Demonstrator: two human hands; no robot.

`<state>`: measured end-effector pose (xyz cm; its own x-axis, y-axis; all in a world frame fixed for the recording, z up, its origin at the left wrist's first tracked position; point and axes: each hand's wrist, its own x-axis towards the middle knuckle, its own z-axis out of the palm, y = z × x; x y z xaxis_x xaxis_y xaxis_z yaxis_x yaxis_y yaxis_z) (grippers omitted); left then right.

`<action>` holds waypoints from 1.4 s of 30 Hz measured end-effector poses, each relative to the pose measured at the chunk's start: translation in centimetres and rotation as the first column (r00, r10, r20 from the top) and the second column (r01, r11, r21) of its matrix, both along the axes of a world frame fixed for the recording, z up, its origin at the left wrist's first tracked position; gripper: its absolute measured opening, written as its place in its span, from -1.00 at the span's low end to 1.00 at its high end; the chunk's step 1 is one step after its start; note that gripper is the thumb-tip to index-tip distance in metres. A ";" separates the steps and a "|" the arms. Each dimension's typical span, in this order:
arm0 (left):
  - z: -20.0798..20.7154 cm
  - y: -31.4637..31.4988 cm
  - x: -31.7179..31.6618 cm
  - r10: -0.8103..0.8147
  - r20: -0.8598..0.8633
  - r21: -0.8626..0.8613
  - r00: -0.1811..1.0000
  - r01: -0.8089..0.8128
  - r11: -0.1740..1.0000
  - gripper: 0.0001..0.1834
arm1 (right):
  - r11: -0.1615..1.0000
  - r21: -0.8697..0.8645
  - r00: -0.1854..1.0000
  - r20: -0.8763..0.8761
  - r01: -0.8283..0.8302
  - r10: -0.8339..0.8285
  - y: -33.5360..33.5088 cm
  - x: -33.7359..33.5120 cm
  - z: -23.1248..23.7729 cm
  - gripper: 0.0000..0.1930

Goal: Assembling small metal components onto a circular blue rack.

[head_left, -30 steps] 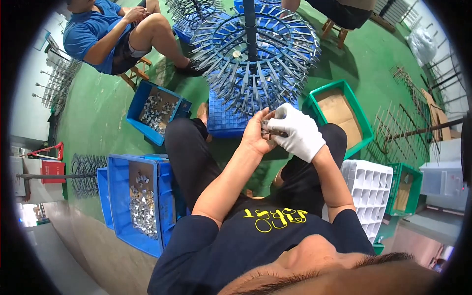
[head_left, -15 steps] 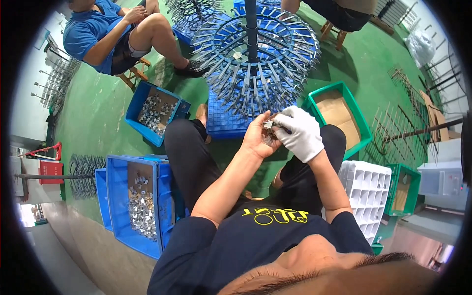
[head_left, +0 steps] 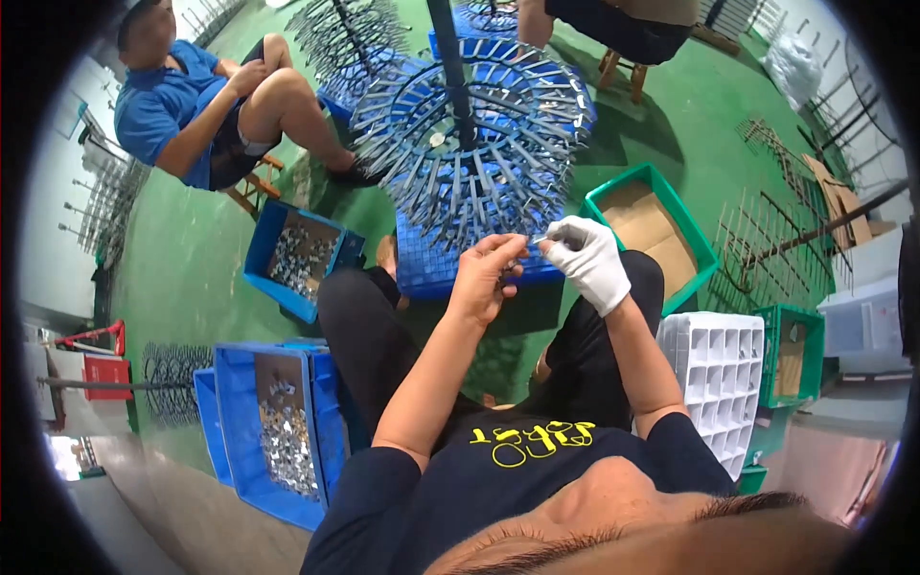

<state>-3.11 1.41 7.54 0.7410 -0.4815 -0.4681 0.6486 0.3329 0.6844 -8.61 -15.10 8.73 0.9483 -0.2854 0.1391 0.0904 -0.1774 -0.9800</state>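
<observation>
Both my hands meet in front of the near edge of a round grey metal rack [head_left: 470, 187] with rings of prongs on a central pole. My bare left hand [head_left: 487, 280] is curled, thumb and forefinger pinched toward the prongs; the small metal pieces in it are mostly hidden by the fingers. Close beside it on the right, my right hand [head_left: 592, 266], in a white glove, pinches a small shiny metal piece [head_left: 540, 241] at its fingertips. The piece's exact shape is too small to tell.
Under the rack is a blue crate [head_left: 422, 264]. Blue bins [head_left: 254, 431] with small metal parts stand at left, one near a seated person in blue [head_left: 182, 115]. A cardboard-lined green crate [head_left: 704, 254] and a white compartment tray [head_left: 678, 369] are at right. Another person sits beyond.
My hands have drawn slightly apart. The left has turned from an upturned palm showing metal pieces to a curled pinch; the right now pinches a piece beside it. The view has shifted a little.
</observation>
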 end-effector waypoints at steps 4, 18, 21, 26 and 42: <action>0.5 -0.9 0.1 -0.066 0.285 0.175 0.956 0.016 0.984 -0.84 | 0.890 -0.456 0.994 0.096 0.000 0.049 0.5 -0.4 1.1 -0.90; 2.5 -3.0 -0.6 0.101 0.508 -0.005 0.856 -0.114 0.993 -0.90 | 0.886 0.433 0.986 0.087 -0.164 0.140 -0.4 -1.6 2.0 -0.85; 2.5 -3.3 -0.5 0.103 0.509 -0.013 0.855 -0.112 0.994 -0.90 | 0.927 0.346 0.987 0.120 -0.145 0.109 -0.2 -1.9 2.3 -0.85; 3.5 -3.4 0.1 0.070 0.553 0.055 0.830 -0.121 0.991 -0.92 | 0.965 0.249 0.977 0.210 -0.078 0.025 -0.3 -1.7 2.4 -0.85; 14.0 -11.7 15.6 -0.968 0.222 0.899 -0.116 -0.361 0.250 -0.77 | 0.897 0.327 0.910 0.187 0.298 -0.371 -5.0 7.6 -2.3 -0.83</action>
<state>12.44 -10.28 21.51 0.5205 -0.8490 -0.0909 -0.8290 -0.5280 0.1846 -0.98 -20.13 6.47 0.7373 -0.6411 0.2130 0.3123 0.0439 -0.9490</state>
